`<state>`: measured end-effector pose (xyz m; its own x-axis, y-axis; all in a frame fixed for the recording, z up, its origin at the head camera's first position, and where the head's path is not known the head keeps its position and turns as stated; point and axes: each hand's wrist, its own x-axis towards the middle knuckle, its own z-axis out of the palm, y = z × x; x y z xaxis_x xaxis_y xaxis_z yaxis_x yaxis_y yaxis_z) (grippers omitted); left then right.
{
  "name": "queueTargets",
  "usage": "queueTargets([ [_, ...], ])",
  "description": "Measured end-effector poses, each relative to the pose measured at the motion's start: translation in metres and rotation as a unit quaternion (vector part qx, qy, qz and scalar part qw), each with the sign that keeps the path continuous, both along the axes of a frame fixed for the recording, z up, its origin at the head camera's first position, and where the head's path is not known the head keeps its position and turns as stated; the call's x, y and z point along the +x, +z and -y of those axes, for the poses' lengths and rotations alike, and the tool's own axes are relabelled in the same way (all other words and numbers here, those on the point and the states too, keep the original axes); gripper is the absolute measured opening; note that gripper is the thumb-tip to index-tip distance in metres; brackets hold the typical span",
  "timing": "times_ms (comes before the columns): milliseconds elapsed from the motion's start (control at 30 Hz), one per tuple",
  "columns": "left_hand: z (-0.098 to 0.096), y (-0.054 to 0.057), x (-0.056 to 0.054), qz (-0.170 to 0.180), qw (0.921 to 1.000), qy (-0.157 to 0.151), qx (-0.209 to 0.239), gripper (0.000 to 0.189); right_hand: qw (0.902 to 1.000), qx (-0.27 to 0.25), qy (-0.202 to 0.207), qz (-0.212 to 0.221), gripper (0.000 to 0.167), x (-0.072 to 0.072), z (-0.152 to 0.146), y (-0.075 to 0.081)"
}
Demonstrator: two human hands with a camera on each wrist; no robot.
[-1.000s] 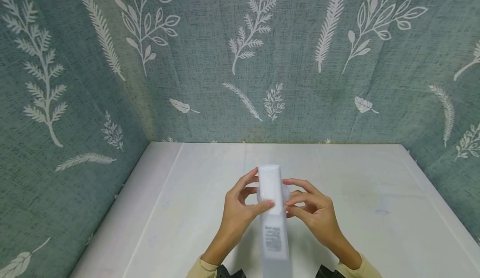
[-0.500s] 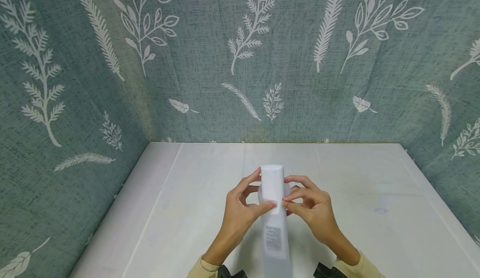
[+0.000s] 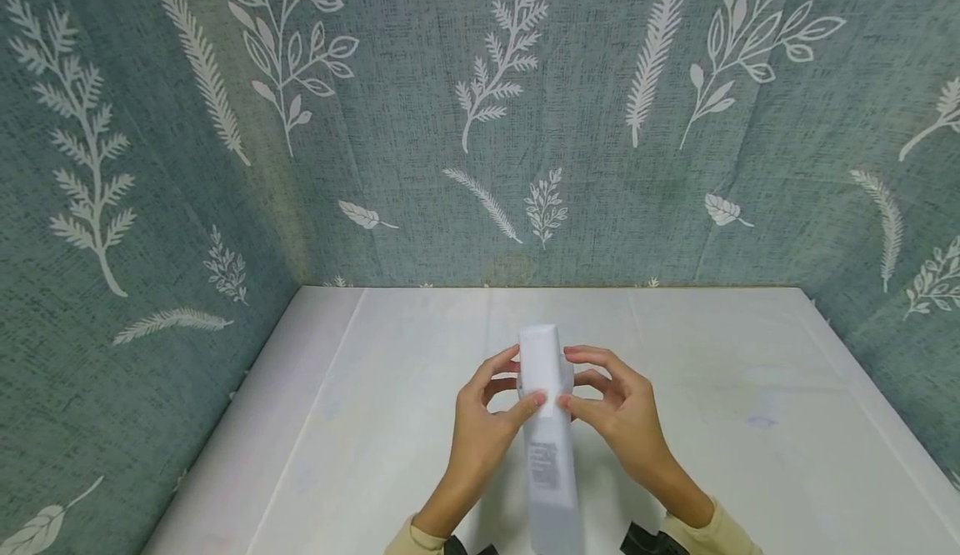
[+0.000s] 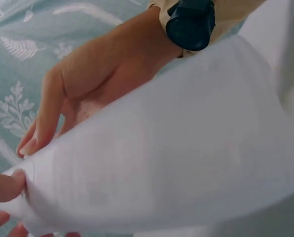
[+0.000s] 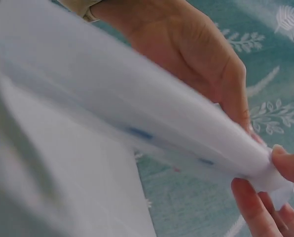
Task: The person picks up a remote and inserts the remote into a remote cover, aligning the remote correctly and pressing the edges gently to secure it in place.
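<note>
A long white bottle-like container (image 3: 550,455) with a small patch of grey print stands between my hands in the head view, its narrow end pointing away. My left hand (image 3: 483,434) grips its upper part from the left, thumb on the front face. From the other side my right hand (image 3: 630,422) holds it near the same height, thumb at the front edge and fingers behind. In the left wrist view its broad smooth side (image 4: 186,138) shows, with a seam line near the narrow end. Blue marks run along the container's edge (image 5: 157,108) in the right wrist view.
A white tabletop (image 3: 390,380) lies under the hands. Green fabric (image 3: 420,122) printed with white leaves walls off the back and both sides. A black wrist device (image 3: 652,540) sits at my right sleeve.
My right hand's fingers have spread out, and its thumb has come onto the container's front edge. The container's upper end has turned slightly. My left hand keeps its grip, shifting a little.
</note>
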<state>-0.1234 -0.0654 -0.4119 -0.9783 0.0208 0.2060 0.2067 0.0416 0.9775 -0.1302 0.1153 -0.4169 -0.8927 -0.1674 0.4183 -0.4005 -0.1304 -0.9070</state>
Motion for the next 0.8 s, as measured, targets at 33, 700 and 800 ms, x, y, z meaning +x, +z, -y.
queueTargets([
  [33,-0.0002,-0.0003,0.0001,0.005,1.0000,-0.001,-0.006,0.054,1.0000,0.002,-0.004,0.000,0.043,0.0000,0.0003,-0.0001],
  [700,-0.0024,0.0015,0.0001,0.097,0.9881,-0.083,0.085,0.059,0.9985,-0.007,0.024,-0.050,0.045,0.0009,-0.0045,0.0045],
  [800,-0.0018,0.0008,-0.0009,0.117,0.9779,-0.116,0.129,0.059,0.9979,0.002,0.027,-0.059,0.047,-0.0003,-0.0061,0.0055],
])
